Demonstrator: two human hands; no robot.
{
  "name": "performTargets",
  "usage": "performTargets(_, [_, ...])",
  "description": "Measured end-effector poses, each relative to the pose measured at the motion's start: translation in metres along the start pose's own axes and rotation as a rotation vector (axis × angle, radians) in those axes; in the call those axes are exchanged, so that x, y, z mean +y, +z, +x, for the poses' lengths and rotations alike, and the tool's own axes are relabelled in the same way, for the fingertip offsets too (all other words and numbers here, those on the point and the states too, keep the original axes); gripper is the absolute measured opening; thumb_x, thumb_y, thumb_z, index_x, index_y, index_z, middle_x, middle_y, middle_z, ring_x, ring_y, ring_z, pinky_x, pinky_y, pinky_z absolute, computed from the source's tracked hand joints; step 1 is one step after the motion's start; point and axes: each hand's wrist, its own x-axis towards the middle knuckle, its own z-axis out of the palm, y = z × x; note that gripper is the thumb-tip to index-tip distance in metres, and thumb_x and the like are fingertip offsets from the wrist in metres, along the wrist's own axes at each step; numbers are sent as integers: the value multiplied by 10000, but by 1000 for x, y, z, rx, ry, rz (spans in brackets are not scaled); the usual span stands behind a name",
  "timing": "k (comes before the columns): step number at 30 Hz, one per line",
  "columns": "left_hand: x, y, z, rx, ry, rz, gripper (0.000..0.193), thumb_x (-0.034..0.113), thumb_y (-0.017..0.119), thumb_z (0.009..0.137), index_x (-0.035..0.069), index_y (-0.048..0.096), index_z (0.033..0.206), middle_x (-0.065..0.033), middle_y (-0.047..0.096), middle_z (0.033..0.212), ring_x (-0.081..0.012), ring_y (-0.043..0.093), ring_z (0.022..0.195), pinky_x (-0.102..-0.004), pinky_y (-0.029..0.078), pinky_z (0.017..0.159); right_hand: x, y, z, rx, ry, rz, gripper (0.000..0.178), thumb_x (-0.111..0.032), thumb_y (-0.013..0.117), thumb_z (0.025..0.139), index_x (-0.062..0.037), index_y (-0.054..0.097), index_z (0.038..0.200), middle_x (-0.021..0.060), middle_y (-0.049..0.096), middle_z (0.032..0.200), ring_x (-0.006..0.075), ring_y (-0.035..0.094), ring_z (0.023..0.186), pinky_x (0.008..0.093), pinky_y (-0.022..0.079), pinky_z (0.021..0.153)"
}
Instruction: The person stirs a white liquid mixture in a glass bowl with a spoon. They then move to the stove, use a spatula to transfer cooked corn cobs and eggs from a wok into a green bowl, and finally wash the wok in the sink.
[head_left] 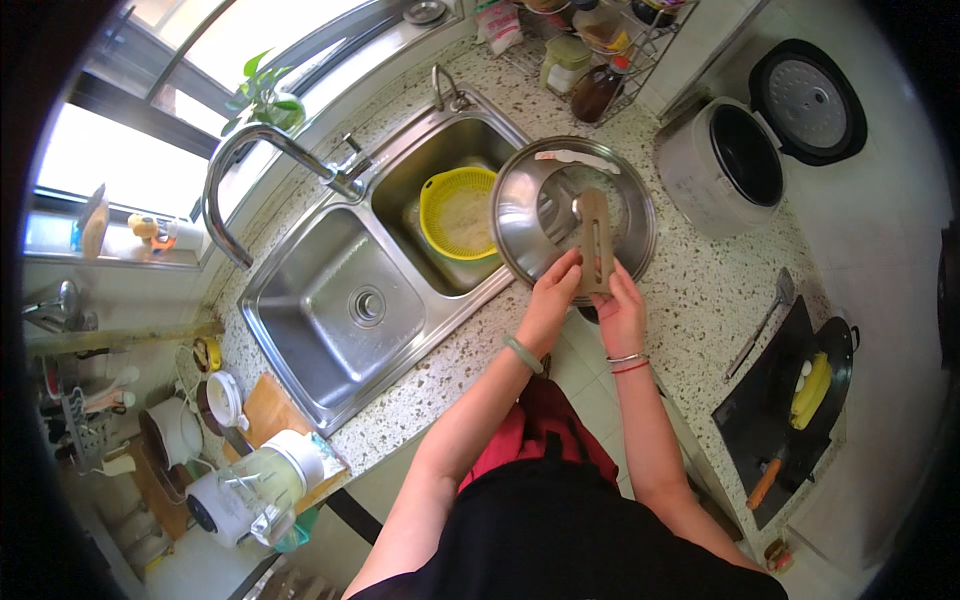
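A round pot lid (518, 222), steel with a glass middle and a brown upright handle (596, 235), is in front of me at the counter's corner. My left hand (556, 292) is closed at the near end of the handle, fingertips touching it. On the other side, my right hand (622, 312) has its fingers bent round the same end, near the lid's rim. What the fingers do underneath is hidden. Just left of the lid, a yellow colander (458, 212) sits in the right basin of the steel sink (335, 335).
An open rice cooker (700, 180) stands right of the lid. Farther right, a wok (838, 365) holding yellow corn and white eggs sits on a black hob (770, 410), beside a spatula (765, 320). A tall faucet (225, 200) arches over the left basin. A blender (255, 485) stands at lower left.
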Motion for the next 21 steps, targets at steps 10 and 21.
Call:
performTargets(10, [65, -105, 13, 434, 181, -136, 540, 221, 549, 1007, 2, 392, 1474, -102, 449, 1475, -228, 402, 1378, -415, 311, 1139, 45, 52, -45, 86, 385, 277, 614, -452, 405, 1050, 66, 430, 1379, 241, 515, 1391, 338, 553, 1245, 448, 448, 1081])
performTargets(21, [79, -246, 145, 770, 65, 478, 690, 57, 618, 906, -88, 284, 1492, -241, 442, 1480, -297, 487, 1320, -357, 396, 1076, 248, 134, 105, 549, 698, 149, 744, -319, 634, 943, -61, 236, 1517, 247, 192, 1569, 441, 269, 1423, 558, 322, 1122])
